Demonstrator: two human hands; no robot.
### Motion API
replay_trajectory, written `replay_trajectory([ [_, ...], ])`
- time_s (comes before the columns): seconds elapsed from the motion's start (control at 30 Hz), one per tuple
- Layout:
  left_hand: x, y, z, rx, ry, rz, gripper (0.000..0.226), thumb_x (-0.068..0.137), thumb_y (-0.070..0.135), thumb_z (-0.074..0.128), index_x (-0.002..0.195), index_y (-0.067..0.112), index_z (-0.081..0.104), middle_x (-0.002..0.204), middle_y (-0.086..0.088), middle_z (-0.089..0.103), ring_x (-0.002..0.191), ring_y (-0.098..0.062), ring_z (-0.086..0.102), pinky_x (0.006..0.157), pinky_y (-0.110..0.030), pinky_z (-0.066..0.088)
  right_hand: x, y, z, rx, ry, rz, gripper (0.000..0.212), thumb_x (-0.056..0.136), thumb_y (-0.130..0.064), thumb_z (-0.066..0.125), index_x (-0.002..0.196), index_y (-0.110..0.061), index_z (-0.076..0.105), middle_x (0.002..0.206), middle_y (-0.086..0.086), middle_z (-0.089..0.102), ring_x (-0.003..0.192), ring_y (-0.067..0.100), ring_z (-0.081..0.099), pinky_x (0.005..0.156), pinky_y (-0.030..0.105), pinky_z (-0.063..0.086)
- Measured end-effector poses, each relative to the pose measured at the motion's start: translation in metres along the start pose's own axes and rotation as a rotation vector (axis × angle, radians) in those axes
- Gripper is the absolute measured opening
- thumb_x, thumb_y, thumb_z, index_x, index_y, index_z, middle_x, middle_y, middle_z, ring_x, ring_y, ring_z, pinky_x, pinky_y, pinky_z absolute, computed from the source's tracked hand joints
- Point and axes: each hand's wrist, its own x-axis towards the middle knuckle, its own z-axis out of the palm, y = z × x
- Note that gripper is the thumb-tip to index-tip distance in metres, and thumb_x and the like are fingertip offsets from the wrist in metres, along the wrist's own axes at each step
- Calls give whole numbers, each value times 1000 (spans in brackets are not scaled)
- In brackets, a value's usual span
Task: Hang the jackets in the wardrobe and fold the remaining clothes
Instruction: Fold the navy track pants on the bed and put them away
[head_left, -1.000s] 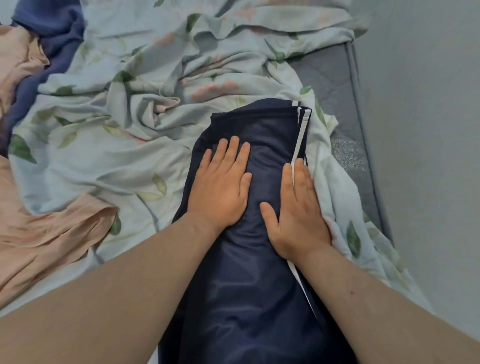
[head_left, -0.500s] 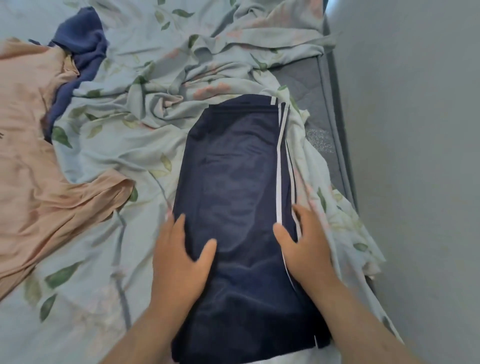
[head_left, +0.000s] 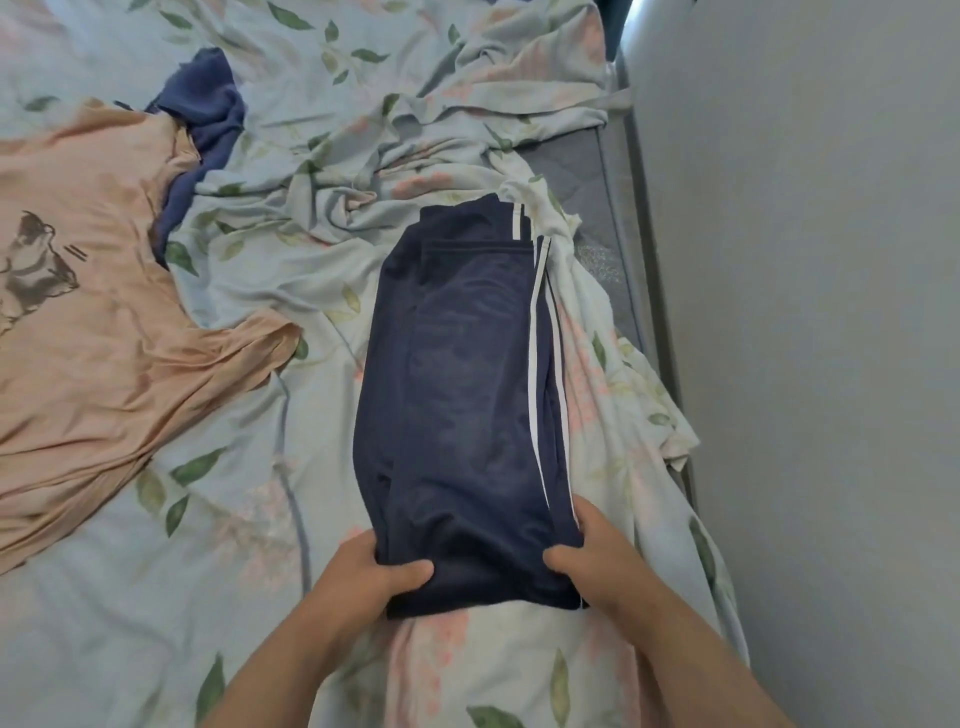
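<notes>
Head view: both forearms reach in from near edge; left hand (head_left: 371, 574) and right hand (head_left: 597, 556) each pinch near end of folded navy trousers (head_left: 457, 374), thumbs on top, on bed sheet (head_left: 249, 545).

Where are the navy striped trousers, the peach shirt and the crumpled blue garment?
navy striped trousers (head_left: 467, 364): head view, middle of the folded panel.
peach shirt (head_left: 104, 338): head view, plain front fabric.
crumpled blue garment (head_left: 208, 114): head view, bunched upper part.

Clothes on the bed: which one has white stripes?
The navy track pants, gripped at their near end by the left hand and right hand. The peach T-shirt bears a cat print; the blue garment looks plain.
</notes>
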Motion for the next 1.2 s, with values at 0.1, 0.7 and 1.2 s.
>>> replay_trajectory([
  [0.1, -4, -2, 1, -187, -2, 17, 32, 84, 0, 71, 113, 15, 67, 105, -4, 76, 96, -23, 73, 84, -38, 55, -8, 11, 9, 102, 152, 58, 11, 94, -14, 61, 93, -17, 71, 92, 2, 76, 86, 21, 72, 68, 29, 57],
  [0.7, -180, -140, 5, -172, 122, -712, 22, 95, 35, 60, 100, 14, 59, 89, -6, 71, 77, -23, 64, 61, -29, 48, -200, 114, 79, 224, 51, 684, 29, 88, -47, 68, 99, -20, 67, 86, -5, 75, 76, 18, 69, 53, 26, 50],
  [1.2, -206, -60, 9, -491, 353, -385, 37, 94, 14, 58, 127, 29, 56, 103, 3, 70, 77, -21, 66, 53, -29, 53, -223, 61, 51, 673, 77, 562, 39, 86, -7, 62, 121, -26, 61, 98, 8, 72, 55, 21, 67, 47, 29, 50],
])
